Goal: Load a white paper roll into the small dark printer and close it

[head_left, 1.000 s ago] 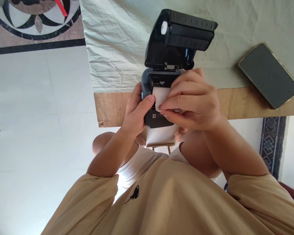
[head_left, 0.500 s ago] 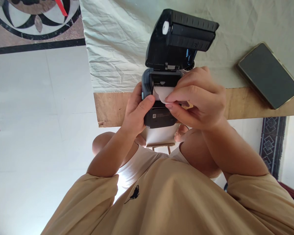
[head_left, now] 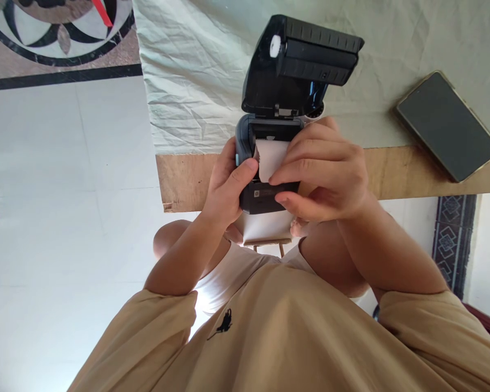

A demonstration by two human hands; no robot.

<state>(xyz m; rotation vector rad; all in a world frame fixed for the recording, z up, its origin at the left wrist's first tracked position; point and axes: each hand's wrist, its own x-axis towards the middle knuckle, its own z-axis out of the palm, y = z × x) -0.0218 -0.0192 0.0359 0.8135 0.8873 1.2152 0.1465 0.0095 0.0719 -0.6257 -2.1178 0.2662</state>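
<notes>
A black label printer [head_left: 269, 198] lies at the table's front edge, its lid [head_left: 298, 60] swung up and back. Inside its bay sits white label paper [head_left: 271, 158], with the loose end lying toward me. My left hand [head_left: 231, 182] grips the printer's left side, thumb over the rim beside the paper. Over the right side is my right hand [head_left: 324, 169], fingers on the paper's right part and thumb apart from them, lower down near the printer's front. The right part of the bay is hidden behind this hand.
On the right a dark-screened phone [head_left: 449, 125] rests across the cloth and the bare wood. A pale green cloth [head_left: 196, 71] covers the table [head_left: 183, 182] except for its front strip. Below the edge are my knees and a small stool [head_left: 267, 239].
My right hand's thumb has come away from the fingers, letting go of the pinched paper end. The paper now lies flatter over the bay. My left hand and the printer have stayed put.
</notes>
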